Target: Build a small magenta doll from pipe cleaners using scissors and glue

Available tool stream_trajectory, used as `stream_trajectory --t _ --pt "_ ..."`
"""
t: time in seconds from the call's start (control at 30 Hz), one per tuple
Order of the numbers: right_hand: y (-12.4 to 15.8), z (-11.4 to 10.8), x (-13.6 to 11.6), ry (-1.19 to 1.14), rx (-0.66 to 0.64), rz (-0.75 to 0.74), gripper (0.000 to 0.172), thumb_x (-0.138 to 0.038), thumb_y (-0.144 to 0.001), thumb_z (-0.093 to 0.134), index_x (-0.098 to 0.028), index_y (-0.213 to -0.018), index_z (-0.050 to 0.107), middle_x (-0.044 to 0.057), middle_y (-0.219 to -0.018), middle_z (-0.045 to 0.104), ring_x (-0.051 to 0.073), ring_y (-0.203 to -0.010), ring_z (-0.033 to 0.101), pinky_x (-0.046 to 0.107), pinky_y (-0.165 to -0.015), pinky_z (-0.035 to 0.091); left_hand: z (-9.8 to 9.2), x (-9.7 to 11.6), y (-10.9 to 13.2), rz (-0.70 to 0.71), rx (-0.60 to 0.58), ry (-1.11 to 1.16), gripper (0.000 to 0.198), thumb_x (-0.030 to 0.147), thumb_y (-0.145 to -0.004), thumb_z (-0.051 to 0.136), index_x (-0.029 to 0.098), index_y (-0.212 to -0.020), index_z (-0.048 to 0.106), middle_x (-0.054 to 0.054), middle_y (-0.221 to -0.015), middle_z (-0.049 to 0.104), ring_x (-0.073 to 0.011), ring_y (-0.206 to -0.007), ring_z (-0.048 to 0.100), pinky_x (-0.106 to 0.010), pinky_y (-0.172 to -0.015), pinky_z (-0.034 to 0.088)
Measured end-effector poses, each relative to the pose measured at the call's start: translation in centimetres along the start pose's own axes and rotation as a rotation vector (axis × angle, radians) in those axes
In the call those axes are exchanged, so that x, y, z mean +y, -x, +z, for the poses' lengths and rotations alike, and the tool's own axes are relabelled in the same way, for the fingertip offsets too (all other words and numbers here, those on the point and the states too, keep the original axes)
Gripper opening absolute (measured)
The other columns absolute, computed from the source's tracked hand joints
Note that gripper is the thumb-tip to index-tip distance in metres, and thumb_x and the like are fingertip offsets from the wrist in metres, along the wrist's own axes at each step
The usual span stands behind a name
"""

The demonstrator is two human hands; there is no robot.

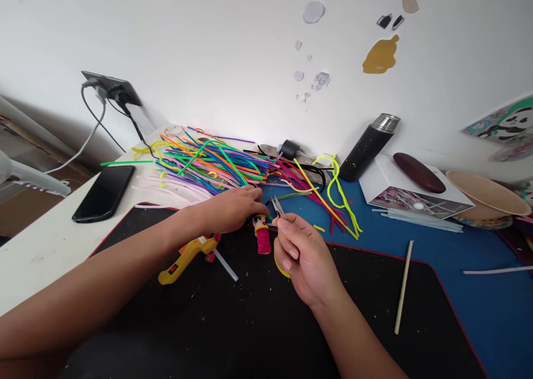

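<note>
My right hand is closed around a pair of scissors, blades pointing up and away, with part of a yellow handle showing below the fingers. A small black piece shows at the thumb and fingertip. Just left of it, a small doll figure with a pink fuzzy body, yellow collar and dark hair is on the black mat. My left hand reaches beside the doll's head, fingers curled downward; what they hold, if anything, is hidden. Below that wrist lies a yellow glue gun with a clear glue stick.
Many coloured pipe cleaners are heaped along the wall. A phone lies at left. Toward the back right are a black thermos, a white box with a dark red case, and a bowl. A thin stick lies on the mat.
</note>
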State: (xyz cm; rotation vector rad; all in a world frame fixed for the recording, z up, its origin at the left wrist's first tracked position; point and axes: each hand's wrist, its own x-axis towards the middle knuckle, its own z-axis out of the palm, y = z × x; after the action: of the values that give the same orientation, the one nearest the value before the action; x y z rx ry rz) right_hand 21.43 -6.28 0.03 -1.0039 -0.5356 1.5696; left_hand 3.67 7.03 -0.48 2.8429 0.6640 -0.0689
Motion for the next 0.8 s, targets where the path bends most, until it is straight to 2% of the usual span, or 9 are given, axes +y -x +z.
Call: stream_trajectory --t 0.13,0.23,0.4,0.47,0.57,0.63,0.73,0.8 --pt "0.1 0.1 0.1 -0.002 0.004 0.007 0.032 -0.042 -0.077 0.094 -0.02 -0.084 0.072 -0.014 -0.047 0.038 0.006 -0.037 0.037 0.019 -0.039 0.025 -0.1 -0.1 0.2 0.003 0.007 0.025 0.037 0.007 -0.096 0.059 0.025 -0.122 0.079 -0.008 -0.109 0.062 -0.0258 -0.102 0.064 -0.033 -0.09 0.048" --pt "0.0 0.1 0.1 0.001 0.0 0.007 0.032 -0.042 -0.078 0.094 -0.019 -0.084 0.073 -0.013 -0.048 0.039 0.006 -0.038 0.037 0.019 -0.039 0.025 -0.2 -0.1 0.2 -0.006 0.003 0.055 0.041 0.007 -0.093 0.062 0.025 -0.126 0.078 -0.008 -0.112 0.062 -0.0271 -0.107 0.065 -0.034 -0.094 0.049" --pt "-0.1 0.0 0.1 0.005 -0.011 0.008 0.032 -0.042 -0.079 0.093 -0.019 -0.083 0.073 -0.013 -0.048 0.039 0.006 -0.037 0.038 0.019 -0.039 0.025 -1.3 -0.1 0.4 0.018 -0.078 0.113 0.05 0.0 -0.09 0.056 0.024 -0.128 0.077 -0.008 -0.116 0.066 -0.0258 -0.113 0.066 -0.032 -0.099 0.049" --pt "-0.1 0.0 0.2 0.011 -0.013 0.006 0.031 -0.042 -0.079 0.093 -0.018 -0.084 0.073 -0.013 -0.048 0.038 0.006 -0.037 0.038 0.019 -0.039 0.025 -1.6 -0.3 0.6 0.007 -0.104 0.129 0.044 0.006 -0.093 0.06 0.023 -0.131 0.076 -0.009 -0.118 0.068 -0.0262 -0.114 0.067 -0.032 -0.099 0.049" --pt "0.0 0.0 0.2 0.02 -0.014 0.006 0.03 -0.042 -0.081 0.092 -0.018 -0.085 0.074 -0.013 -0.048 0.038 0.006 -0.038 0.038 0.019 -0.039 0.025 -1.8 -0.8 1.0 -0.044 -0.121 0.151 0.034 0.031 -0.101 0.068 0.023 -0.133 0.074 -0.01 -0.125 0.07 -0.0275 -0.115 0.069 -0.034 -0.099 0.051" --pt "0.0 0.0 0.3 0.022 -0.011 0.01 0.029 -0.042 -0.082 0.091 -0.018 -0.085 0.074 -0.013 -0.049 0.039 0.006 -0.038 0.038 0.019 -0.039 0.026 -1.8 -1.2 1.1 -0.09 -0.124 0.142 0.033 0.043 -0.104 0.066 0.021 -0.127 0.076 -0.011 -0.125 0.071 -0.0278 -0.113 0.071 -0.034 -0.098 0.052" --pt "0.1 0.1 0.3 0.026 -0.011 0.02 0.03 -0.043 -0.081 0.092 -0.018 -0.084 0.074 -0.013 -0.049 0.039 0.006 -0.038 0.037 0.019 -0.039 0.025 -1.9 -1.6 1.5 -0.215 -0.102 0.028 0.029 0.042 -0.105 0.064 0.018 -0.114 0.079 -0.013 -0.116 0.075 -0.0306 -0.108 0.074 -0.037 -0.094 0.053" --pt "0.2 0.2 0.2 0.032 -0.014 0.023 0.031 -0.043 -0.08 0.092 -0.019 -0.083 0.074 -0.013 -0.049 0.039 0.006 -0.038 0.037 0.019 -0.04 0.025 -2.0 -1.7 1.8 -0.301 -0.078 -0.072 0.026 0.034 -0.103 0.065 0.017 -0.117 0.078 -0.015 -0.114 0.075 -0.0336 -0.108 0.074 -0.039 -0.092 0.054"
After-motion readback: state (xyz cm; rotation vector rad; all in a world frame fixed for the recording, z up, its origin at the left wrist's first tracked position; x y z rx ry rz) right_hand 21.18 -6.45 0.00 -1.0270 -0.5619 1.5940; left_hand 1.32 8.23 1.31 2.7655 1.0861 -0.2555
